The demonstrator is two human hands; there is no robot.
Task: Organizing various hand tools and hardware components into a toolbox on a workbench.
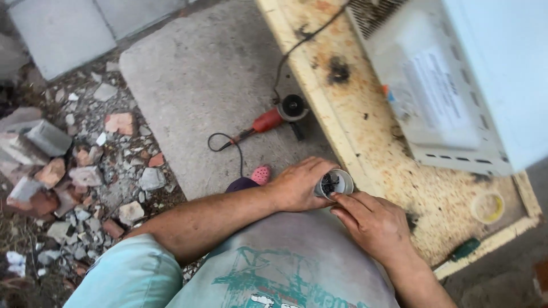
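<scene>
The concrete slab (205, 74) filled the middle of the ground, with broken brick and rubble (74, 171) strewn along its left edge; to the right ran the stained, chipboard-like tabletop (365, 137), its pale edge strip facing the person; on its far end rested a large white appliance casing (456, 85), tipped so that its labelled panel and vent slots faced up, probably laid there for access. An angle grinder (279, 117) with a red body lay on the slab just beside the tabletop's edge, its cord trailing up across the tabletop; it seemed put down within easy reach. Near the tabletop's near corner sat a small yellowish round lid (488, 207), and a green-handled tool (463, 249) lay at the edge below it, partly hidden. The left hand (297, 185) wrapped around a small round container (334, 183), its grip closed on the wall so that the open mouth tilted toward the person, held in the air just off the tabletop's edge, in front of the belly; dark small parts showed inside, too small to tell what they were. The right hand (374, 225) hovered at the rim, forefinger and thumb pressed together at the opening, apparently pinching at the contents; whether anything sat between the fingertips could not be told. A pink shoe (261, 174) showed on the slab below the left wrist.
</scene>
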